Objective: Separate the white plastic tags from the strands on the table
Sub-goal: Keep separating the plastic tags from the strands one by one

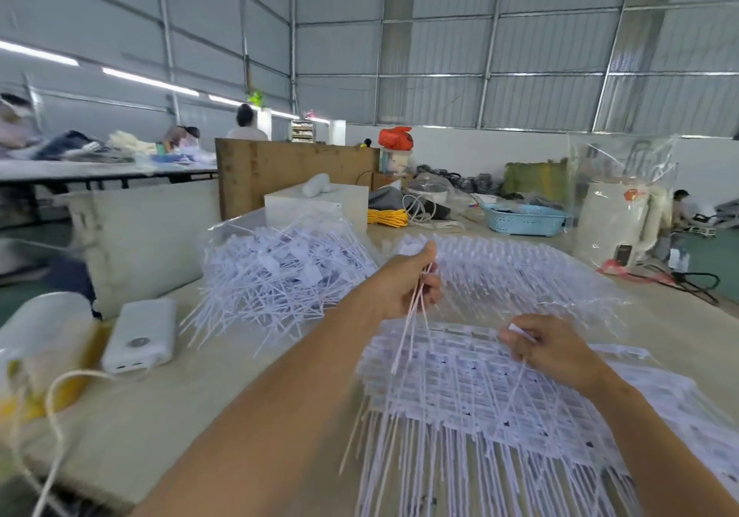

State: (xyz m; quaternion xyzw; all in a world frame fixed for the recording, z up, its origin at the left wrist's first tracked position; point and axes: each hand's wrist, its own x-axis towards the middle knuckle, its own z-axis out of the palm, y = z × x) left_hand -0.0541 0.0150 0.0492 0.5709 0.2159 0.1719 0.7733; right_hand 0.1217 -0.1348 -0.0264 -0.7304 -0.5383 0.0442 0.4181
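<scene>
With loose strands gripped in the left hand and one tag pinched by the right hand over the near sheet of tags, the tag is best twisted off cleanly.

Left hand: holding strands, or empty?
Holding. The left hand has its fingers curled round a few thin white strands, which hang down from the fist above the sheet of tags.
</scene>
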